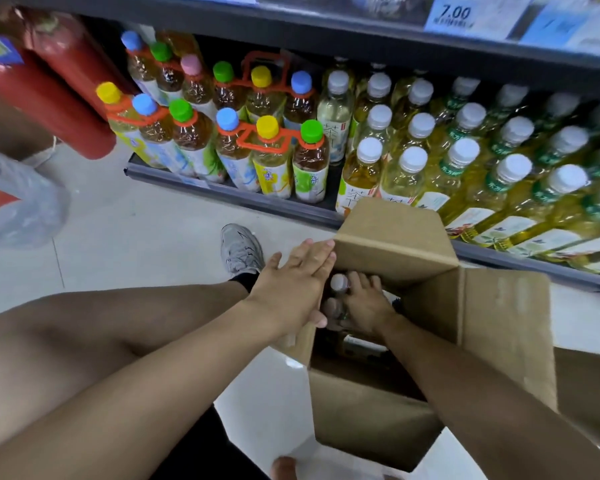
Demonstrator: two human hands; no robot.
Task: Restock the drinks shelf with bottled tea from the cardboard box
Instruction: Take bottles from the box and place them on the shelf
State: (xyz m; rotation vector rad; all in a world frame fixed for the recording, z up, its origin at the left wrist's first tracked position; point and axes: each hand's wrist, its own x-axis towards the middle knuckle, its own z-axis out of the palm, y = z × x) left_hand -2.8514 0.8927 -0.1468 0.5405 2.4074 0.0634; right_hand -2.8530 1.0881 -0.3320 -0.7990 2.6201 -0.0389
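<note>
An open cardboard box [388, 424] stands on the floor in front of the low drinks shelf [222, 194]. My left hand [291, 285] lies flat with fingers extended on the box's left flap, holding nothing. My right hand [364, 303] reaches down inside the box, fingers curled around a white-capped tea bottle [338, 283]. A second bottle top shows just below it in the dark interior. The shelf holds rows of white-capped yellow tea bottles [413, 161] to the right.
Packs of tea bottles with coloured caps [267, 128], joined by orange carriers, fill the shelf's left part. Red containers [49, 91] hang at upper left. A large clear water jug [18, 206] sits on the tiled floor. My knee and shoe [239, 249] are left of the box.
</note>
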